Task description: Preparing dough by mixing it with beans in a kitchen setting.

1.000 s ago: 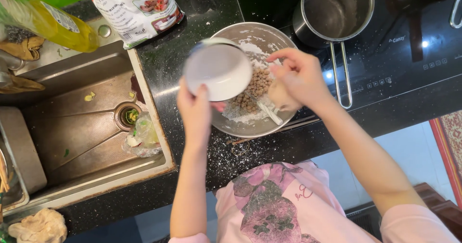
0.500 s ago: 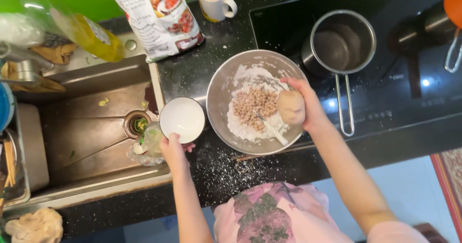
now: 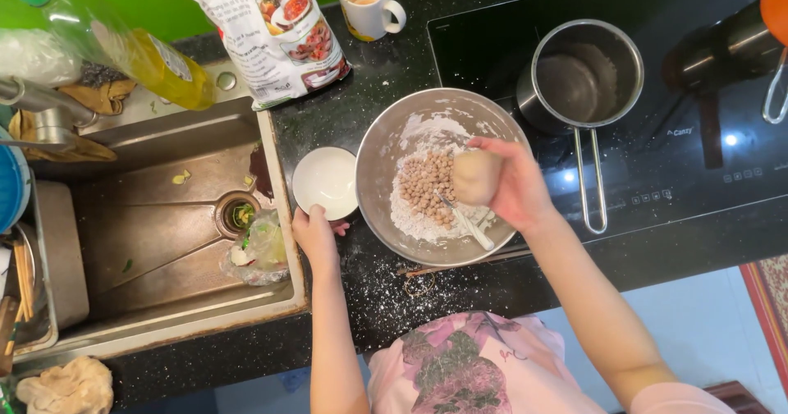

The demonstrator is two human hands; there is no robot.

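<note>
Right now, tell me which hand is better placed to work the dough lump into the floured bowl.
Right. The right hand holds the dough lump over the metal bowl; the left hand rests at the small white bowl beside it.
</note>
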